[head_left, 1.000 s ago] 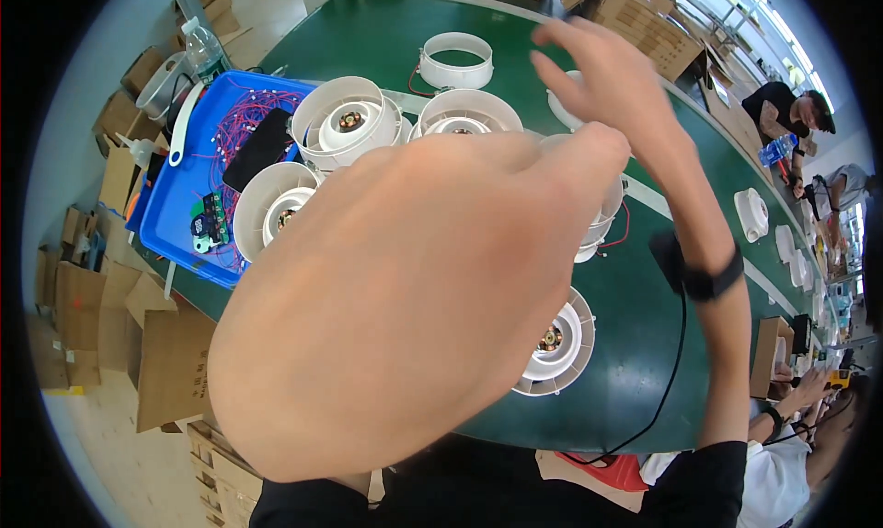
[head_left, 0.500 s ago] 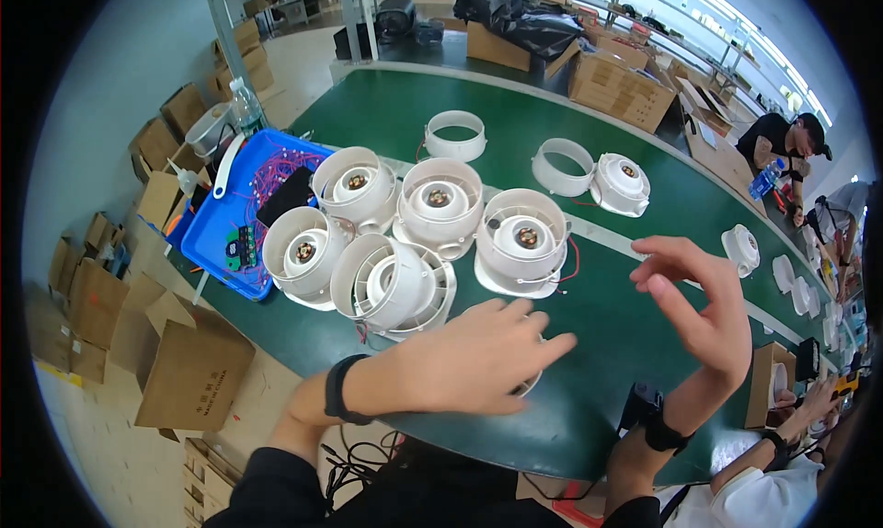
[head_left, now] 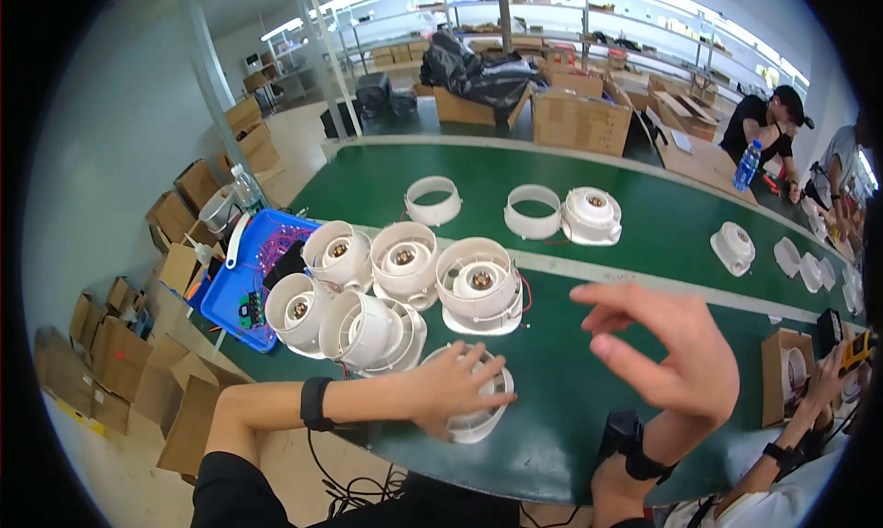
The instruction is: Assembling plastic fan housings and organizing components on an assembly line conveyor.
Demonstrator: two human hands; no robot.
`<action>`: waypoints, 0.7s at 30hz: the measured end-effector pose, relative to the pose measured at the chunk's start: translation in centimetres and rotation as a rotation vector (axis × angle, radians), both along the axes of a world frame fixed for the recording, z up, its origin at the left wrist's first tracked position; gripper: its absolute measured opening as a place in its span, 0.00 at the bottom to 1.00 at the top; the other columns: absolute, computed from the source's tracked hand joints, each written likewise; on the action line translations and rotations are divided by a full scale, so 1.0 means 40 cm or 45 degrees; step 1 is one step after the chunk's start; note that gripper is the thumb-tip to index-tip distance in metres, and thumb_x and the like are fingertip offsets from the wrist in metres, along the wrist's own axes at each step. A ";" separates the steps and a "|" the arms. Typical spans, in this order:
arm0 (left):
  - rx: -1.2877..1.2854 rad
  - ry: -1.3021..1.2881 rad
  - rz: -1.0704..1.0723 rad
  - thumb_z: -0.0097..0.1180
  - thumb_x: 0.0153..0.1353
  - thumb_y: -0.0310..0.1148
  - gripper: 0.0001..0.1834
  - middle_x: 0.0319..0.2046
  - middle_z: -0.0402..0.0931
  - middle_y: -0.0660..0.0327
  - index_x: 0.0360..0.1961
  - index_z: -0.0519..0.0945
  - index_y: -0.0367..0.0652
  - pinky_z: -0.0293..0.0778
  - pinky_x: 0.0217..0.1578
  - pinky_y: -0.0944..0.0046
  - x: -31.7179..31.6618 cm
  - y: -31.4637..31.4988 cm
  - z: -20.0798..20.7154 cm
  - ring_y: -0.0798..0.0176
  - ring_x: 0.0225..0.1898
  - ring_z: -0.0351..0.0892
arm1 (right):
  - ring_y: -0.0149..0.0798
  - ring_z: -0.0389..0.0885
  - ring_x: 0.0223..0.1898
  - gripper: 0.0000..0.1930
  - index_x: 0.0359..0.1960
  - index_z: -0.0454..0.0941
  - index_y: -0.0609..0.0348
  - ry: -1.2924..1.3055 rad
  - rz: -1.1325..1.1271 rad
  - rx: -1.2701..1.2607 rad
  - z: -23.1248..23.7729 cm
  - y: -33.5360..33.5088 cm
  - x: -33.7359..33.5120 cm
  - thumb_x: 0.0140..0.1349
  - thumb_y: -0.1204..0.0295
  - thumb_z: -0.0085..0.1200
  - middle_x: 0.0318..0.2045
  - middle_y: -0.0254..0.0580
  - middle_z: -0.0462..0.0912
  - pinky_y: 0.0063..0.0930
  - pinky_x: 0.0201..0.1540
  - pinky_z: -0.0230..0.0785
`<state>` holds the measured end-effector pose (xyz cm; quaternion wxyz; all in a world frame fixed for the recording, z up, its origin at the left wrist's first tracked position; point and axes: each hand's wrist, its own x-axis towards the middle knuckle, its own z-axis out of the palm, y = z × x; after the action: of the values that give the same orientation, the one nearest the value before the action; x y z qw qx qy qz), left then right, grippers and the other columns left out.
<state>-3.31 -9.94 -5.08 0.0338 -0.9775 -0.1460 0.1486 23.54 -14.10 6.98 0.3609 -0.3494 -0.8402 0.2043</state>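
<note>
My left hand (head_left: 457, 387) rests with fingers spread over a white round plastic housing (head_left: 486, 416) near the table's front edge. The hand covers much of this part. To the right, my right hand (head_left: 667, 349) hovers above the green table, fingers curved and thumb apart, holding nothing. Beyond my left hand stands a cluster of white fan housings, among them one with a red wire (head_left: 479, 284) and one tilted on its side (head_left: 359, 330). Round copper-coloured motor centres show in most of them.
A blue tray (head_left: 213, 300) of wires and a green circuit board sits at the left. Two white rings (head_left: 432, 200) and another housing (head_left: 590, 217) lie farther back on the green table (head_left: 570, 344). At right, another person's hand (head_left: 832, 367) holds a yellow tool beside a cardboard box (head_left: 774, 381).
The view has tilted up. My left hand has spread its fingers, and more of the housing under it now shows. My right hand remains raised and curved.
</note>
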 end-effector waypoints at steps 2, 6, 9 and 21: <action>-0.027 -0.014 -0.145 0.72 0.38 0.57 0.55 0.62 0.60 0.42 0.69 0.60 0.61 0.66 0.51 0.44 0.022 -0.026 0.039 0.36 0.59 0.65 | 0.43 0.84 0.34 0.20 0.52 0.77 0.64 0.002 0.004 0.001 0.011 -0.034 0.010 0.57 0.77 0.60 0.36 0.49 0.83 0.30 0.39 0.76; -0.095 -0.214 -0.127 0.74 0.35 0.53 0.58 0.63 0.58 0.39 0.70 0.59 0.54 0.67 0.52 0.40 0.014 -0.050 0.188 0.34 0.60 0.65 | 0.44 0.85 0.35 0.21 0.52 0.77 0.65 -0.016 -0.098 0.031 0.023 -0.079 0.032 0.55 0.77 0.61 0.35 0.50 0.84 0.29 0.39 0.76; 0.073 -0.303 -0.063 0.72 0.35 0.53 0.55 0.58 0.62 0.41 0.67 0.62 0.53 0.69 0.49 0.43 -0.012 0.031 0.317 0.38 0.54 0.70 | 0.43 0.86 0.36 0.21 0.51 0.78 0.66 0.028 -0.155 0.078 0.031 -0.099 0.054 0.53 0.78 0.60 0.35 0.51 0.84 0.29 0.40 0.77; 0.585 -0.361 0.800 0.64 0.41 0.66 0.52 0.51 0.71 0.43 0.67 0.63 0.56 0.73 0.49 0.47 -0.239 0.762 0.329 0.38 0.48 0.77 | 0.41 0.85 0.36 0.22 0.53 0.76 0.67 0.055 -0.118 -0.093 0.008 -0.028 0.003 0.54 0.79 0.60 0.34 0.50 0.84 0.28 0.42 0.76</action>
<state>-12.87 20.55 8.06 0.1835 -0.8633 -0.4697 -0.0208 23.65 -15.20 7.30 0.3750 -0.3963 -0.8072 0.2253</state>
